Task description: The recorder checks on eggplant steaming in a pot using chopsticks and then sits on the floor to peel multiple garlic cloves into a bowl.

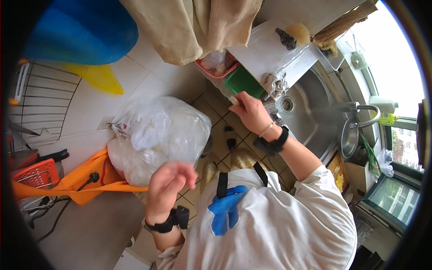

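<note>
My right hand (251, 111) pinches a small whitish piece (234, 100) between thumb and fingers, just below a green plastic bin (244, 82). What the piece is cannot be told. A black band and a thin bracelet circle that wrist. My left hand (172, 189) is blurred, its fingers loosely curled and apart, with nothing seen in it; it is near the lower edge of a large clear plastic bag (182, 125) holding whitish bags. Beside the green bin stands a red plastic basket (216, 72) with a plastic bag inside.
At the right is a stainless steel sink (307, 114) with a curved faucet (369, 113). Chopped yellow food (339, 182) lies on a cutting board. Orange cloth (84, 175), a plug with its cord and a wire rack (47, 101) are at the left. Beige cloths (189, 27) hang above.
</note>
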A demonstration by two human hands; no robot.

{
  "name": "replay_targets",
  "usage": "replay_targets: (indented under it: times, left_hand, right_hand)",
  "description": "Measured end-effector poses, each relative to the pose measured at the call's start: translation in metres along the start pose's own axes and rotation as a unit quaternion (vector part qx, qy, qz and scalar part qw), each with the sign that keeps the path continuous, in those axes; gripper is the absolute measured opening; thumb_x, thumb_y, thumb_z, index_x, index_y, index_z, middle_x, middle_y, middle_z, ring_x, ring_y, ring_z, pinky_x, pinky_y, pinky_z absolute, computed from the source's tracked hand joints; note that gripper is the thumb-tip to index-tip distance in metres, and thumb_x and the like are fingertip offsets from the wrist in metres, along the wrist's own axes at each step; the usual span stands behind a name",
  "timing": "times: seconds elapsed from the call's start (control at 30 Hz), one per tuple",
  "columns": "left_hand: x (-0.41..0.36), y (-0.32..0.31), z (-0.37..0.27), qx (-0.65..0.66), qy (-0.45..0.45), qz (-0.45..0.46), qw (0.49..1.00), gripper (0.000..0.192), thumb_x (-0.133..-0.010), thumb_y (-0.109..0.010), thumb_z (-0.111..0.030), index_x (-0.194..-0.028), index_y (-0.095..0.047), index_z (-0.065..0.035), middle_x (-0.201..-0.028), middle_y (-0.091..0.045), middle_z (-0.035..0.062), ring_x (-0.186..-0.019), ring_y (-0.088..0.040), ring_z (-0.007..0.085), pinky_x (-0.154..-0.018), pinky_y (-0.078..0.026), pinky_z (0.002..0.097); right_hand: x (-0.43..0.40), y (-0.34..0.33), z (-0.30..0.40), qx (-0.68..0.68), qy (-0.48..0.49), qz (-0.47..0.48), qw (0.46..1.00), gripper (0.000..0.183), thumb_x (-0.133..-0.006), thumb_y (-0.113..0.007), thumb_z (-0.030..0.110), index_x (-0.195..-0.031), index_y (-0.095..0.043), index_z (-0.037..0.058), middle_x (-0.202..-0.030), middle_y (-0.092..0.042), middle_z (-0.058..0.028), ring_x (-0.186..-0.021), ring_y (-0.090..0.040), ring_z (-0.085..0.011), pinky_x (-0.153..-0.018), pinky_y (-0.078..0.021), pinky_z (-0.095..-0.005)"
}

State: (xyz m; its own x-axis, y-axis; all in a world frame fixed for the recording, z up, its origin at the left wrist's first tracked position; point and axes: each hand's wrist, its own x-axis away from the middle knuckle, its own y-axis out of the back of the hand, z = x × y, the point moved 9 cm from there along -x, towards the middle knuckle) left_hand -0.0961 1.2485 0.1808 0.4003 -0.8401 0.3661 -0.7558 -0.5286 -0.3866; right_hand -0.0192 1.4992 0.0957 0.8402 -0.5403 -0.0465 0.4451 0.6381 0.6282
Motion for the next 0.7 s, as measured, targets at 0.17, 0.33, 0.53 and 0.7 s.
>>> replay_targets:
  times: [0.17,0.33,0.53,0.7]
  left_hand:
    - [-0.05,-0.013,0.055,0.041,0.086,-0.022,0.995,0.038,-0.094,-0.058,-0.022,-0.125,-0.048,-0.0016,-0.11,-0.06,0.0091,-0.095,-0.06,0.017,-0.089,-0.049,0.0334]
    - [-0.06,-0.014,0.08,0.037,0.085,0.007,0.996,0.032,-0.09,-0.065,-0.024,-0.112,-0.053,-0.0053,-0.107,-0.061,0.0044,-0.096,-0.06,0.0128,-0.088,-0.05,0.0306]
    - [-0.048,-0.014,0.091,0.039,0.092,-0.002,0.995,0.026,-0.091,-0.064,-0.021,-0.106,-0.054,-0.0026,-0.105,-0.062,0.0081,-0.097,-0.061,0.0147,-0.086,-0.052,0.0298]
    - [-0.042,-0.022,0.111,0.093,0.104,0.045,0.989,0.029,-0.093,-0.061,-0.026,-0.11,-0.052,-0.0044,-0.106,-0.062,0.0084,-0.098,-0.062,0.0166,-0.089,-0.051,0.0315]
  right_hand:
    - [0.066,-0.041,0.035,-0.43,-0.161,0.119,0.88,0.021,-0.09,-0.06,0.008,-0.108,-0.054,-0.0015,-0.087,-0.063,-0.0044,-0.08,-0.06,-0.0098,-0.071,-0.0506,-0.0261]
    - [0.079,-0.036,0.077,-0.221,-0.096,0.106,0.965,0.02,-0.083,-0.067,0.011,-0.099,-0.06,0.0008,-0.087,-0.065,-0.0123,-0.078,-0.065,-0.0178,-0.068,-0.0514,-0.0286]
    - [0.104,-0.036,0.081,-0.228,-0.101,0.032,0.968,0.023,-0.078,-0.068,0.008,-0.099,-0.061,0.0019,-0.08,-0.063,-0.0113,-0.073,-0.063,-0.018,-0.066,-0.0509,-0.0289]
    - [0.14,-0.042,0.054,-0.338,-0.182,0.0,0.923,0.026,-0.079,-0.068,0.006,-0.103,-0.059,0.0012,-0.081,-0.063,-0.0049,-0.075,-0.062,-0.0122,-0.068,-0.0509,-0.0264]
